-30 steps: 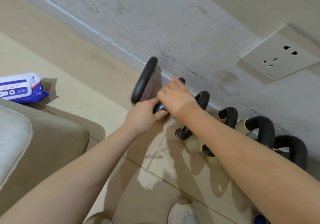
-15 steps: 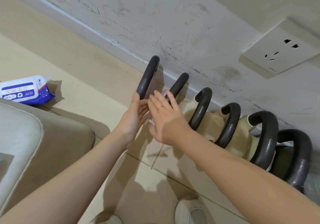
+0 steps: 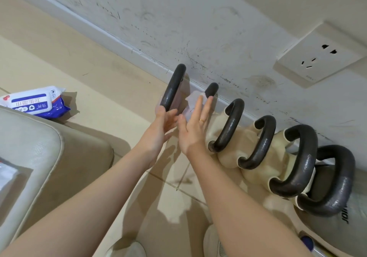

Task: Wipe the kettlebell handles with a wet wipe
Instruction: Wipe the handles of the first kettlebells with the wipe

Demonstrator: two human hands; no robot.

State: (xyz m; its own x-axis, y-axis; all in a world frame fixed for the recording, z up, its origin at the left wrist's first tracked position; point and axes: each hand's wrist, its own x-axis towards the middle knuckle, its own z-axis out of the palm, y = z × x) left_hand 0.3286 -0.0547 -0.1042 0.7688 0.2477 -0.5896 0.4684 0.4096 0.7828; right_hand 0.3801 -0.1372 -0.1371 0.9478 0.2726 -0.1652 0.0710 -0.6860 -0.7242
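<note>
Kettlebell handles line the wall from 12 to 4 o'clock; we've released the second one, left hand and right hand now flat-fingered, pressing the wet wipe between them, likely refolding.

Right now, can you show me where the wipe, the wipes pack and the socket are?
wipe [image 3: 192, 100]: head view, on its white middle, between the two hands.
wipes pack [image 3: 33, 102]: head view, on its white label.
socket [image 3: 317, 55]: head view, on the plate's bare middle.
</note>
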